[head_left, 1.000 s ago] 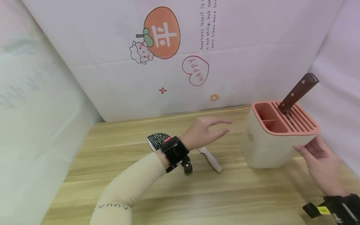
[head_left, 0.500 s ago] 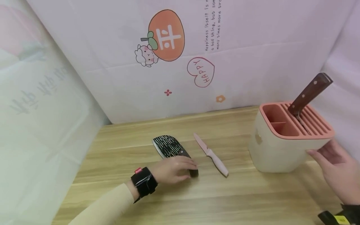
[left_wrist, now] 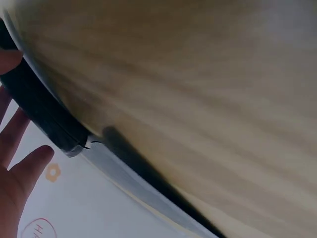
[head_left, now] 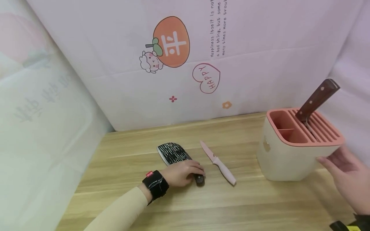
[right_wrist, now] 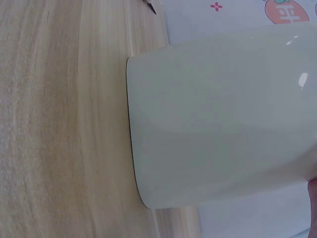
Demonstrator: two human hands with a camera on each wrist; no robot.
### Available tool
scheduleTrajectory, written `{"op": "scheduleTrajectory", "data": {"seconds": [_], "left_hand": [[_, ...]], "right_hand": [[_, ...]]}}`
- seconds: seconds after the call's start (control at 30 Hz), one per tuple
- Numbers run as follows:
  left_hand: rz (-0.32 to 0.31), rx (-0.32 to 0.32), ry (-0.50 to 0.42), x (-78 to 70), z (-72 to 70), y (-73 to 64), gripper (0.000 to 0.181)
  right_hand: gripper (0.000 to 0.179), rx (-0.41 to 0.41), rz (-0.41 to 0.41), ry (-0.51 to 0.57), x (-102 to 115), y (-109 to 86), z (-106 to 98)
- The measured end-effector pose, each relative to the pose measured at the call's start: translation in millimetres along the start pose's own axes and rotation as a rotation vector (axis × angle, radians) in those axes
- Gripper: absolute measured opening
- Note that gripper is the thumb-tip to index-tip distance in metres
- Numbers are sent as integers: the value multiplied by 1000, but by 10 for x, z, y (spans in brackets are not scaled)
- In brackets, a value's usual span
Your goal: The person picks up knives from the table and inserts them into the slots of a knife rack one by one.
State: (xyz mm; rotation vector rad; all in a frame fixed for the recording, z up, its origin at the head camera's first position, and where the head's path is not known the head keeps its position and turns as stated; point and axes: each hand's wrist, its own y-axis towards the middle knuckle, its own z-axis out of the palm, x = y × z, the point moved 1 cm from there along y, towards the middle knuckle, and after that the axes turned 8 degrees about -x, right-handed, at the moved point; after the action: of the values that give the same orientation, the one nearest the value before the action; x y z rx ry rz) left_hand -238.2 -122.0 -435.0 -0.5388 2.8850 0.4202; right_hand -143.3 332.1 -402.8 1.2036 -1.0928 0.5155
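A cleaver [head_left: 172, 153] with a black, light-streaked blade lies on the table, and my left hand [head_left: 181, 173] curls over its dark handle [head_left: 199, 180]. In the left wrist view, fingers [left_wrist: 9, 60] lie across that handle, and the blade [left_wrist: 143, 183] runs off to the lower right. Just right of it rests a pink paring knife [head_left: 222, 168]. My right hand [head_left: 347, 173] grips the right side of a cream knife holder [head_left: 286, 163], thumb on its front face; most fingers are hidden behind it. A brown-handled knife [head_left: 318, 98] leans in its slotted pink top.
The wood-grain table [head_left: 225, 208] carries everything. A white printed cloth [head_left: 115, 96] hangs along the back and both sides. Two open compartments [head_left: 289, 128] take up the left part of the holder's top.
My left hand came down and to the left from above the table near the knives and took hold of the cleaver's handle. My right hand stays at the knife holder.
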Motion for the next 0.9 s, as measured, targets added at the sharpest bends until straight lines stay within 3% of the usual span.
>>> {"op": "scheduleTrajectory", "data": {"seconds": [0.13, 0.23, 0.4, 0.67, 0.9], "left_hand": [[29, 17, -25, -27, 45, 88, 46], [16, 26, -21, -36, 53, 100, 46], [-27, 19, 10, -33, 50, 142, 44], [-28, 37, 92, -44, 55, 196, 43], [-36, 52, 122, -43, 26, 170, 40]], "right_hand": [[71, 13, 30, 62, -4, -42, -30], [71, 31, 31, 137, -3, -48, -23], [71, 10, 1, -23, 18, -6, -40], [70, -16, -23, -9, 51, 22, -54], [70, -23, -14, -86, 40, -26, -28]]}}
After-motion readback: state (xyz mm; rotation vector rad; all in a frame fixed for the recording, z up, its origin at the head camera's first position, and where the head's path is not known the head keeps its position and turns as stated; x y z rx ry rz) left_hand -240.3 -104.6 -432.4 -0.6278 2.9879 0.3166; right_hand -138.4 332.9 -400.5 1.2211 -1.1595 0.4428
